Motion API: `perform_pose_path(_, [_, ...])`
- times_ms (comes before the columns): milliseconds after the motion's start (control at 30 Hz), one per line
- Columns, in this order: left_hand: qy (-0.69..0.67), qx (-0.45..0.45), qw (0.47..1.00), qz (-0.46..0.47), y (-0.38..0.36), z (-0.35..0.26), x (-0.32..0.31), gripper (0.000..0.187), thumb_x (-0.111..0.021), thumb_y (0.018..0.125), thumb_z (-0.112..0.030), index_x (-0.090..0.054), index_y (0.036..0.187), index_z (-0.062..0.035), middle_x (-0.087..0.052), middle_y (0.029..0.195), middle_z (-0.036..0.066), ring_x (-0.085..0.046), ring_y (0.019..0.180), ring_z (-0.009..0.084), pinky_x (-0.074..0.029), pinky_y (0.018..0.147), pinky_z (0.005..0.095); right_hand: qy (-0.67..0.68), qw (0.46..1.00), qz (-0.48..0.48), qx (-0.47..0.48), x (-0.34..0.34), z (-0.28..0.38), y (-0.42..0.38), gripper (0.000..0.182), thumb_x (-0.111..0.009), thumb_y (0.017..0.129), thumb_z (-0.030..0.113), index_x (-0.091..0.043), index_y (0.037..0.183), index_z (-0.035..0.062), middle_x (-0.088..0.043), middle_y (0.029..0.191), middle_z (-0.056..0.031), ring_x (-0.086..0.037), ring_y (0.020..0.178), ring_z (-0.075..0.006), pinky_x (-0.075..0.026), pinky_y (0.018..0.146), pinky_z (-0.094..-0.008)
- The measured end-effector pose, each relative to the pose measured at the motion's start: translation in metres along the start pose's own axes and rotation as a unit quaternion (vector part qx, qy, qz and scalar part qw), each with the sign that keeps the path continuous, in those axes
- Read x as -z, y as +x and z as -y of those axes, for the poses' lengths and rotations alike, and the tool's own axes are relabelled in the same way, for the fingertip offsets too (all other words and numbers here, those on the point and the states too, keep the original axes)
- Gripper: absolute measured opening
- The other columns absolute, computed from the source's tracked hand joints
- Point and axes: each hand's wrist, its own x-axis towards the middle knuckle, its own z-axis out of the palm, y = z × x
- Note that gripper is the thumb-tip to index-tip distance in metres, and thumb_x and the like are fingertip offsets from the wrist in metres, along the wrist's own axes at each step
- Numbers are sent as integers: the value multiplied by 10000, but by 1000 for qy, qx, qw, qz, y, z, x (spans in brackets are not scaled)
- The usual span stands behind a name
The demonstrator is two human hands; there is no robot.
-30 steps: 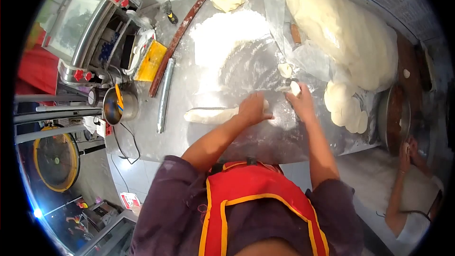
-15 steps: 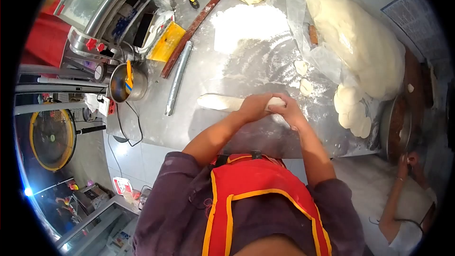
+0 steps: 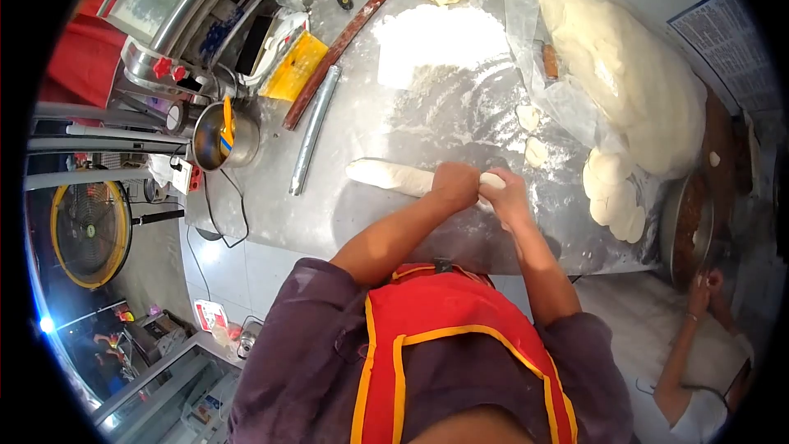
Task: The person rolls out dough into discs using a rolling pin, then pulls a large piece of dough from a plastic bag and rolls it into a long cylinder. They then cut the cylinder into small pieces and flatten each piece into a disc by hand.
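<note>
A long dough roll (image 3: 386, 175) lies on the floured metal table, its left end bare. My left hand (image 3: 456, 185) is closed around the roll's right part. Just beside it, my right hand (image 3: 508, 197) grips the end, where a small lump of dough (image 3: 491, 181) shows between thumb and fingers. Whether this lump is still joined to the roll is hidden. To the right are two small flattened dough pieces (image 3: 536, 152) and a cluster of overlapping dough rounds (image 3: 610, 189).
A big dough mass (image 3: 633, 82) sits under plastic at the right, near a pan of filling (image 3: 686, 230). White flour (image 3: 440, 45) covers the back. A wooden rod (image 3: 353, 41), metal tube (image 3: 315, 131) and pot (image 3: 215, 136) stand left. A co-worker's hands (image 3: 705, 292) are at lower right.
My left hand has tightened into a fist around the roll. My right hand has turned, and more of the small dough lump shows at its top. The view has shifted slightly.
</note>
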Motion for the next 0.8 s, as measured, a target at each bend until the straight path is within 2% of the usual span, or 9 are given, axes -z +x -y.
perform_pose_path(200, [-66,87,994,-10,24,21,3,290,-741,727,-320,-707,899,-88,-705,898,149,-687,861,316,-534,742,430,96,993,71,-23,42,29,11,311,-738,776,79,-661,1072,26,-671,936,-33,-614,827,-132,-484,745,-261])
perform_pose_path(233, [-96,82,992,-11,18,21,12,366,-774,715,-347,-693,938,-68,-695,949,156,-675,921,316,-530,769,428,81,992,92,-24,53,32,33,442,-749,784,94,-597,1193,29,-659,1010,-53,-604,913,-133,-481,796,-270])
perform_pose_path(300, [-109,64,991,-41,15,27,18,509,-828,677,-384,-654,1012,-43,-657,1046,164,-631,1029,318,-509,829,426,48,998,31,40,48,28,76,468,-743,794,121,-574,1222,37,-662,1066,-104,-637,934,-207,-496,829,-319])
perform_pose_path(400, [-54,35,994,-85,-4,34,7,636,-875,627,-375,-593,1080,-30,-580,1150,159,-546,1134,326,-465,899,427,-193,957,-92,198,26,5,138,467,-754,785,167,-574,1198,47,-655,1056,-153,-640,916,-315,-501,836,-390])
perform_pose_path(500, [-15,19,995,-97,-21,39,11,589,-870,648,-323,-573,1072,-41,-551,1146,144,-519,1119,330,-448,898,435,-405,882,-85,225,18,10,142,473,-764,768,205,-574,1171,47,-624,1073,-190,-611,938,-392,-491,849,-449])
perform_pose_path(600, [-34,-26,990,-133,-19,53,-4,499,-825,707,-335,-574,1048,-72,-591,1065,137,-561,1036,329,-460,857,444,-448,801,-167,360,17,20,122,470,-767,760,221,-574,1149,42,-607,1057,-186,-600,931,-400,-494,822,-480])
perform_pose_path(633, [-53,-42,988,-136,-16,57,-5,471,-809,726,-338,-574,1041,-78,-607,1041,137,-576,1016,330,-465,846,447,-426,809,-157,374,18,25,106,493,-769,778,216,-574,1196,42,-601,1159,-177,-621,964,-332,-514,798,-430])
perform_pose_path(700, [-103,-61,985,-121,-13,59,-4,437,-782,753,-352,-575,1032,-87,-636,997,141,-605,975,335,-476,820,453,-211,958,8,195,7,27,71,504,-773,786,211,-580,1219,40,-603,1197,-172,-618,995,-272,-515,802,-388])
perform_pose_path(800, [-162,-65,982,-74,-10,57,4,442,-763,763,-384,-578,1031,-86,-667,957,151,-638,927,346,-493,779,462,-16,988,151,24,-7,12,46,493,-766,799,204,-595,1229,34,-628,1192,-161,-612,1001,-214,-509,816,-341])
